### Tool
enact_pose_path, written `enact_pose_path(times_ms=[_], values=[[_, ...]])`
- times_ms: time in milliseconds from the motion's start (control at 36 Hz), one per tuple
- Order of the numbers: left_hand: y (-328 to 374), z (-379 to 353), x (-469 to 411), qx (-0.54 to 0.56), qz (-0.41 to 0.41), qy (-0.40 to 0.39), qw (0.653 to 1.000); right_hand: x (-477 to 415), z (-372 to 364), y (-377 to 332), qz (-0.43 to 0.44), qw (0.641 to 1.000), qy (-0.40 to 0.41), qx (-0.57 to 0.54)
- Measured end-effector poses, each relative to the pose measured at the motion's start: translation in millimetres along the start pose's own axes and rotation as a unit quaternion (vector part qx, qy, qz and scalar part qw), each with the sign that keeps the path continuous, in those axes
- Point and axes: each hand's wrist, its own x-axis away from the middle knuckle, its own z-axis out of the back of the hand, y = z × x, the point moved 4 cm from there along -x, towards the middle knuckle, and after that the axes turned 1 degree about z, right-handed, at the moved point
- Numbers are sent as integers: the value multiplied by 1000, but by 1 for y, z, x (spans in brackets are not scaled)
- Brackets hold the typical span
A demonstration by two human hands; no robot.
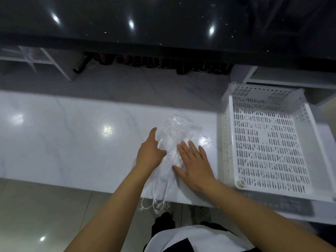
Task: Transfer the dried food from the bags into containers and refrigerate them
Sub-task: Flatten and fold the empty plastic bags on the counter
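A crumpled clear plastic bag (174, 135) lies flat on the white marble counter (72, 139), its handles hanging over the front edge. My left hand (150, 153) rests on the bag's left side, thumb against the plastic. My right hand (194, 160) lies flat on the bag's right side with fingers straight, pressing it down. The bag looks flattened and I see no food or containers.
A white perforated plastic basket (236, 142) stands on the counter just right of my right hand. Beyond the counter is a grey floor, a row of dark bottles (163, 64) under a black glossy counter, and white shelf frames (54, 64).
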Motion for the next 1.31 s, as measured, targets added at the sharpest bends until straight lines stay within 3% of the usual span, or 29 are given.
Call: enact_pose_path(times_ms=[167, 306, 389, 472, 556, 833, 917, 1000, 1028, 1083, 1167, 1222, 1306], values=[[4, 1, -4, 35, 6, -6, 999, -2, 0, -3, 1, 1000, 5, -10], [14, -10, 6, -47, -38, 3, 998, -8, 8, -13, 3, 999, -2, -46], [18, -18, 17, -160, -95, 30, 982, -8, 19, -14, -2, 980, 17, -200], [20, -28, 28, -229, -137, 46, 963, -2, 26, -7, -64, 915, 23, -399], [19, -36, 34, -252, -150, 39, 955, 4, 32, -2, -83, 888, 45, -449], [3, -54, 51, -233, -190, 19, 953, -4, 38, -10, -59, 955, 34, -289], [-3, -58, 55, -263, -207, 36, 942, -1, 58, -6, -97, 954, 132, -250], [-8, -59, 54, -276, -215, 48, 935, 1, 86, -13, -13, 953, 265, -148], [-9, -59, 54, -278, -217, 52, 934, -3, 87, -17, 29, 964, 235, -120], [-14, -58, 55, -279, -213, 62, 934, -14, 74, -20, 79, 993, 85, -38], [-22, -54, 55, -282, -215, 67, 932, -22, 47, -7, 86, 993, -67, 48], [-29, -49, 55, -277, -227, 57, 932, -19, 33, 5, 84, 988, -104, 73], [-42, -41, 57, -274, -257, 28, 927, -14, 21, 12, 77, 989, -93, 87]])
